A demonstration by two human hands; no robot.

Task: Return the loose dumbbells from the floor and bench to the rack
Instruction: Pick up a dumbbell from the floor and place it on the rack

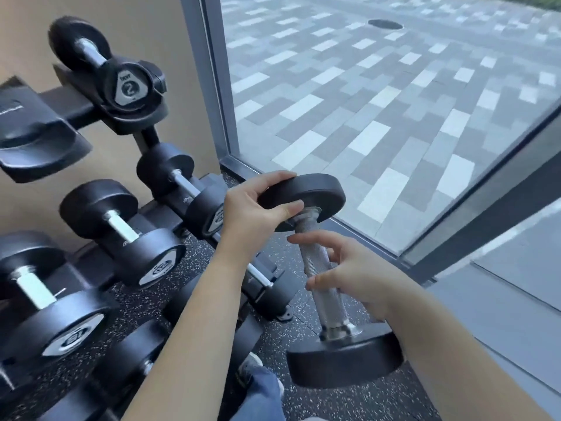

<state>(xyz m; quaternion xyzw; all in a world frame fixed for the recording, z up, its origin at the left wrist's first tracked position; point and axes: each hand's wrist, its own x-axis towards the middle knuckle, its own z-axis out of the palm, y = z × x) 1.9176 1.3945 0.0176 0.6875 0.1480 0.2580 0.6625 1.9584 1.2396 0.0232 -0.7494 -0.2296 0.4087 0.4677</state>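
Down at the bottom, a leg in blue jeans and a grey shoe stand on the black floor with its little white dots. Just beside the shoe is the low end of the loose dumbbell. The dumbbell stands almost straight up and leans a bit to the left. I cannot tell if its low end touches the floor.

The right hand is at the silver bar in the middle of the dumbbell. Its fingers are spread and loose, not closed on the bar. A bit farther up, the left hand holds the round top end, with the thumb under it and the fingers over its edge.

To the left stands the black rack. Blurry dumbbells lie low on it, close by. Higher up, three more dumbbells sit in a row on its cradles. On the top row, far back, one small dumbbell with a 2 on it rests by the tan wall.

Farthest away is a big window with a dark frame. Grey and white bricks show through the glass.
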